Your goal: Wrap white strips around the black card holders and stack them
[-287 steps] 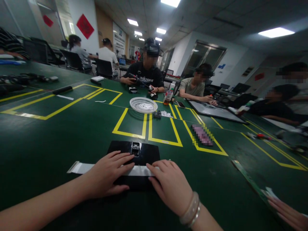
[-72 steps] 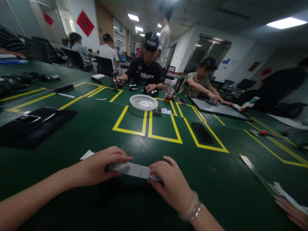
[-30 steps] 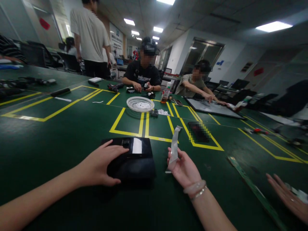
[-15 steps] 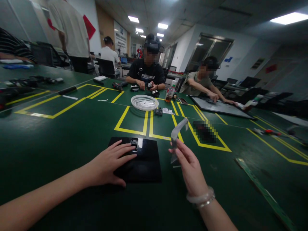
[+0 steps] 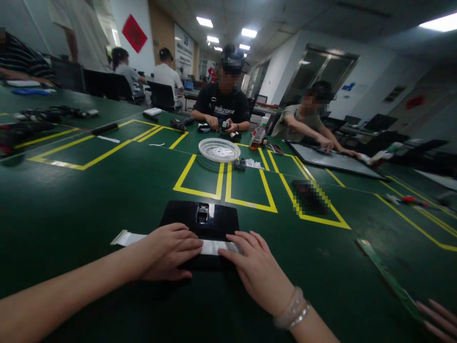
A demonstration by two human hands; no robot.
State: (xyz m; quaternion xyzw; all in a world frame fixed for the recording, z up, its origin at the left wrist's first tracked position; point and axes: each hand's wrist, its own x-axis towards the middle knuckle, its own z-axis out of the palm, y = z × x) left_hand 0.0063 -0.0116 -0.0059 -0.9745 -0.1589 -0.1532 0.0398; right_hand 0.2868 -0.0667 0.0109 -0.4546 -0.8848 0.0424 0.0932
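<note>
A shiny black flat plate (image 5: 182, 214) with a square recess near its far edge, like a monitor stand base, lies on the table before me. Across it runs a flat silvery-white ribbon cable (image 5: 211, 247), its left end (image 5: 124, 238) sticking out past the plate. My left hand (image 5: 171, 250) lies flat over the middle of the cable, fingers stretched out. My right hand (image 5: 252, 259) rests palm down on the cable's right part with its fingers spread. Some of the cable and the plate's near side are hidden under my hands.
Yellow tape outlines mark the green table (image 5: 107, 205). Beyond are a white plastic basket (image 5: 218, 151), a bottle (image 5: 257, 136) and a black panel (image 5: 332, 159) with people working. A green circuit strip (image 5: 385, 274) lies right, another person's hand (image 5: 441, 317) beside it.
The ribbon cable, held bent up in my right hand before, now lies across the black plate. My right hand has come down left onto it; my left hand has shifted slightly nearer me.
</note>
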